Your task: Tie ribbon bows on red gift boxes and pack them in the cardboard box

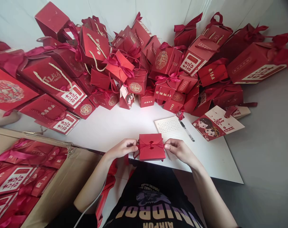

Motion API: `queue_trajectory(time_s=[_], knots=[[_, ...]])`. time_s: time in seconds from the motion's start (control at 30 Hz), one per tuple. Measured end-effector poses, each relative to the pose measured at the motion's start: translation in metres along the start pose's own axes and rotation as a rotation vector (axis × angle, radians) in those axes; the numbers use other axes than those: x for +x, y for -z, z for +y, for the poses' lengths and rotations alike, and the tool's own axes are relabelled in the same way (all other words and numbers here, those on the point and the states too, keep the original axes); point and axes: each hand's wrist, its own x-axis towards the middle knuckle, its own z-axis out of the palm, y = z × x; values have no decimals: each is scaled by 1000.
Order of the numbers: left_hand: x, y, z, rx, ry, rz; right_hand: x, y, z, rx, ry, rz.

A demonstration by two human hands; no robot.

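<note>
Nearest me: my black printed shirt [153,196], then the near edge of the white counter [115,126].

Small red box [151,151] sat on the counter at that near edge, dead centre in front of me. It lay between my two hands, with its long axis running left to right.
- Left hand [123,148]: came in from the left, fingers [134,148] pinched narrow on the ribbon [150,145] at the box's left edge.
- Right hand [179,148]: came in from the right, fingers [168,146] pinched narrow on the same ribbon at the right edge.
- Both hands were about equally near, each touching its own side. The box lay straight inward from each set of fingers.

Look of the box: flat, squarish, matte red card. The flap on top had a small notch at its middle. The dark red ribbon crossed it sideways with a small knot at the centre, and a loose loop hung off the left corner.

Left of me: an open cardboard carton [63,183] holding more red packs.

Just beyond the box: a lined sheet [170,126] with a pen [188,130] on its right edge. Further right lay a flat card [216,123] printed with a cartoon couple.

Farthest: a heap of red gift boxes [134,69] with ribbons and cord handles, piled against the wall.
</note>
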Motion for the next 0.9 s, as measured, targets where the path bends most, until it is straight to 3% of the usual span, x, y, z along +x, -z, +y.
queue_trajectory(time_s=[0.13,0.23,0.37,0.47,0.53,0.7,0.9], knots=[[-8,-1,23,103,50,21,-4,14,-19,-90,0,-124],[-13,-4,43,154,99,52,-6,19,-39,-54,100,-163],[-16,-9,64,248,96,97,-4,10,-57,0,302,-191],[-15,-12,72,350,52,126,0,-3,-58,16,337,-206],[-14,-12,74,376,45,130,2,-12,-55,-1,330,-168],[-14,-14,82,501,33,193,3,-30,-45,-171,396,75],[-14,-15,95,527,97,164,2,-33,-38,-297,476,177]])
